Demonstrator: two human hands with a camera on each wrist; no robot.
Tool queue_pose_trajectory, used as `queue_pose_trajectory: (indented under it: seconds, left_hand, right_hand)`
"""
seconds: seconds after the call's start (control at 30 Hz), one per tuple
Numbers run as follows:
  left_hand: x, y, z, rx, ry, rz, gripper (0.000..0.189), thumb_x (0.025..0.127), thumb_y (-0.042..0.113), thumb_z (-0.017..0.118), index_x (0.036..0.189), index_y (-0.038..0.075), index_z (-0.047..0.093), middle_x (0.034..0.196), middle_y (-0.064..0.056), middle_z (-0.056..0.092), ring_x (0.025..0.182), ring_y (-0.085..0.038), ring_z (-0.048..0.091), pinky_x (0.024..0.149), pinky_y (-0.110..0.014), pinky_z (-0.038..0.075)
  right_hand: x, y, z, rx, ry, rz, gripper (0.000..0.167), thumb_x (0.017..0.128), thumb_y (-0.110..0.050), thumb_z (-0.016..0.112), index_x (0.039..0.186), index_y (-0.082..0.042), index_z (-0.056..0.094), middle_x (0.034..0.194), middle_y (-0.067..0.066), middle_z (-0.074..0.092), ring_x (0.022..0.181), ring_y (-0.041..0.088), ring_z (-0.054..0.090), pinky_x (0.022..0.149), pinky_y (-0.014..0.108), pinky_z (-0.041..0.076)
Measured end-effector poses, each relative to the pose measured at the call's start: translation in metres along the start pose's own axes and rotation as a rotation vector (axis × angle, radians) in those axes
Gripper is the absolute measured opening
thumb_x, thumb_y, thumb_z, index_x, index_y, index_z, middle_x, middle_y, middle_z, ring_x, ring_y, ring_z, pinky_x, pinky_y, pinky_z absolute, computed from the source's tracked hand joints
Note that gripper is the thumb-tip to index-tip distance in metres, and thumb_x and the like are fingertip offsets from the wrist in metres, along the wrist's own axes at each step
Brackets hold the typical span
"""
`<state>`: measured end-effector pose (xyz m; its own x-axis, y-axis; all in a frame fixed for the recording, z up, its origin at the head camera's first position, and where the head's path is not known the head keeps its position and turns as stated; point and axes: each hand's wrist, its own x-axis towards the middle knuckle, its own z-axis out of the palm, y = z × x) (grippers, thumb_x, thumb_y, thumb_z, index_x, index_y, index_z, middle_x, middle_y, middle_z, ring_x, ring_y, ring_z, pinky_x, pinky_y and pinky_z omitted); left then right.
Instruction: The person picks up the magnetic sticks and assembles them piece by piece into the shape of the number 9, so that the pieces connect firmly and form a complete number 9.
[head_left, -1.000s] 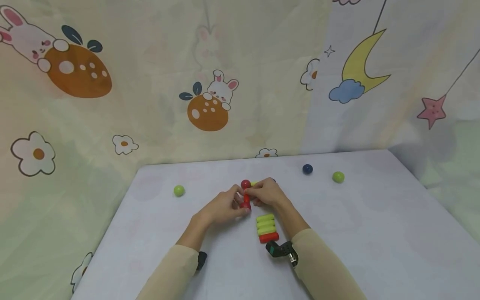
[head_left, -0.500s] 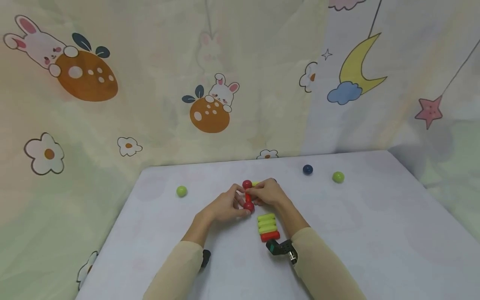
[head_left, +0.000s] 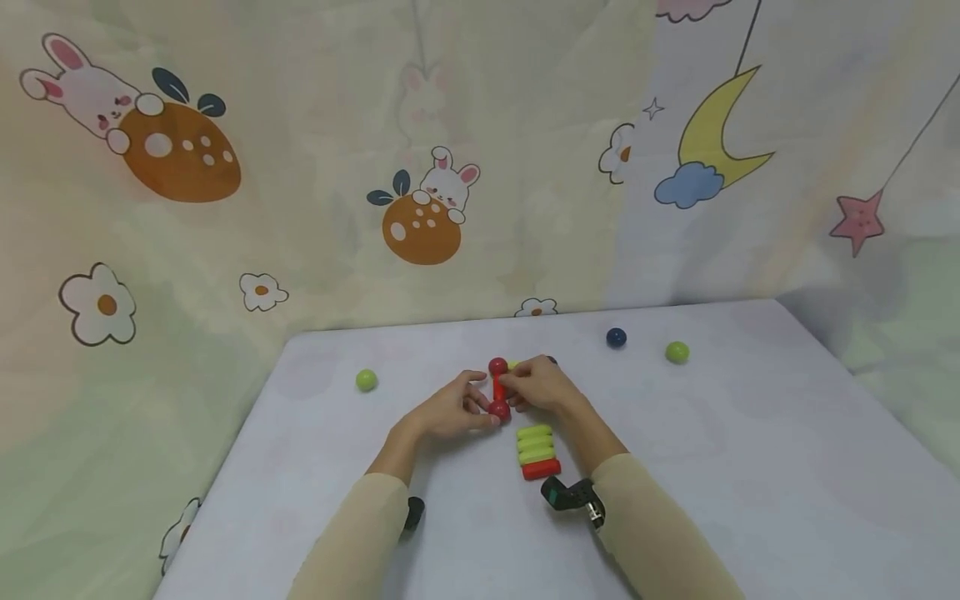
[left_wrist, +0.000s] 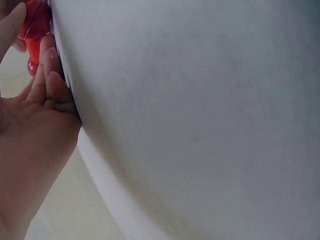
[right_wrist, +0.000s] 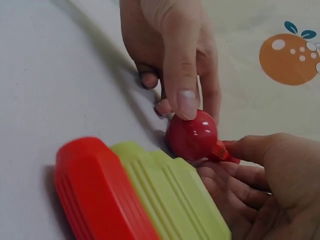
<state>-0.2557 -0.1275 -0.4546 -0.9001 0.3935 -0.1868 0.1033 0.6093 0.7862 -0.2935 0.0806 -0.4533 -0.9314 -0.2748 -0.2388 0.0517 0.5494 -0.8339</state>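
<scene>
A red rod (head_left: 498,388) joins a far red ball (head_left: 498,366) to a near red ball (head_left: 499,410). My left hand (head_left: 446,410) holds the near ball, its thumb against the ball (right_wrist: 192,135) and fingers behind. Its index finger stands away from the rod. From the right, my right hand (head_left: 546,385) pinches the rod between thumb and fingers; in the right wrist view this right hand (right_wrist: 280,185) comes in at lower right. A yellow-green rod (head_left: 513,365) extends from the far ball, and a dark blue ball (head_left: 552,360) lies mostly hidden behind the right hand.
A row of several yellow-green rods (head_left: 536,443) with a red rod (head_left: 542,469) in front lies near the right forearm. Loose on the white table (head_left: 465,533) are a green ball (head_left: 366,380) at left, and a blue ball (head_left: 616,337) and green ball (head_left: 677,352) at right.
My left index finger has drawn back from the rod, so more of the rod and near ball shows. The right hand keeps its pinch. The head view has shifted slightly.
</scene>
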Motion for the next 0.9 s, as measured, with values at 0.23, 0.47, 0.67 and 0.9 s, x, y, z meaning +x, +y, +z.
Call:
queue_pose_trajectory:
  seconds: [0.23, 0.47, 0.67, 0.9]
  left_hand:
    - [0.004, -0.002, -0.005, -0.014, -0.019, -0.026, 0.107, 0.085, 0.037, 0.084, 0.162, 0.017, 0.013, 0.119, -0.002, 0.063, 0.099, -0.014, 0.062, 0.093, -0.038, 0.053]
    - [0.010, -0.006, -0.014, 0.056, 0.053, -0.022, 0.123, 0.074, 0.046, 0.091, 0.163, 0.035, 0.006, 0.153, -0.005, 0.040, 0.106, -0.020, 0.064, 0.094, -0.044, 0.056]
    - [0.017, -0.002, -0.011, 0.261, 0.087, 0.015, 0.114, 0.066, 0.058, 0.091, 0.160, 0.040, 0.028, 0.162, -0.001, 0.034, 0.147, -0.028, 0.034, 0.110, -0.063, 0.042]
    - [0.025, 0.003, -0.009, 0.246, 0.021, 0.026, 0.107, 0.070, 0.053, 0.090, 0.159, 0.038, 0.034, 0.162, 0.005, 0.038, 0.151, -0.023, 0.032, 0.116, -0.061, 0.036]
  right_hand:
    - [-0.010, 0.006, -0.016, -0.321, 0.078, -0.122, 0.020, 0.096, -0.031, 0.072, 0.105, -0.013, 0.073, 0.090, 0.000, 0.066, 0.080, 0.018, 0.059, 0.068, 0.028, 0.051]
    - [-0.019, 0.018, -0.031, -0.383, 0.174, -0.279, 0.016, 0.094, -0.022, 0.075, 0.107, -0.014, 0.073, 0.092, -0.001, 0.064, 0.086, 0.019, 0.057, 0.077, 0.032, 0.052]
    - [-0.018, 0.037, -0.041, -0.384, 0.305, -0.393, 0.031, 0.090, -0.016, 0.078, 0.119, -0.011, 0.069, 0.121, 0.009, 0.058, 0.111, 0.029, 0.059, 0.097, 0.045, 0.053]
    - [-0.014, 0.052, -0.043, -0.287, 0.249, -0.270, 0.069, 0.092, -0.026, 0.077, 0.152, -0.021, 0.044, 0.152, 0.010, 0.042, 0.129, 0.034, 0.053, 0.106, 0.051, 0.050]
